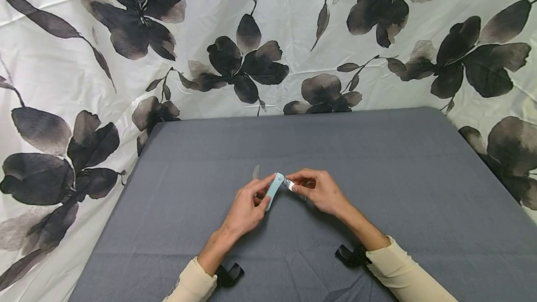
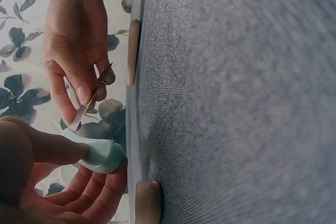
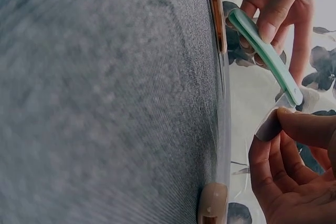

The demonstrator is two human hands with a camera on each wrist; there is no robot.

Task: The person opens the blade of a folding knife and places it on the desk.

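In the head view, a folding knife with a pale teal handle (image 1: 274,191) is between both hands over the grey table. My left hand (image 1: 247,206) holds that handle between thumb and fingers. The blade stands out at an angle from the handle's upper end, and my right hand (image 1: 319,191) pinches it. In the left wrist view the blade (image 2: 84,109) shows as a thin edge with a pointed tip beyond the right thumb. The right wrist view shows its flat side under the thumb. A pointed grey metal piece (image 1: 256,172) shows just behind the left fingers, its lower part hidden.
Grey cloth covers the table (image 1: 361,139), with a floral sheet (image 1: 293,22) hanging behind it. Black curved wrist mounts (image 1: 228,275) sit under both cream sleeves. Rounded brown pieces (image 2: 148,203) show along the table surface in the wrist views.
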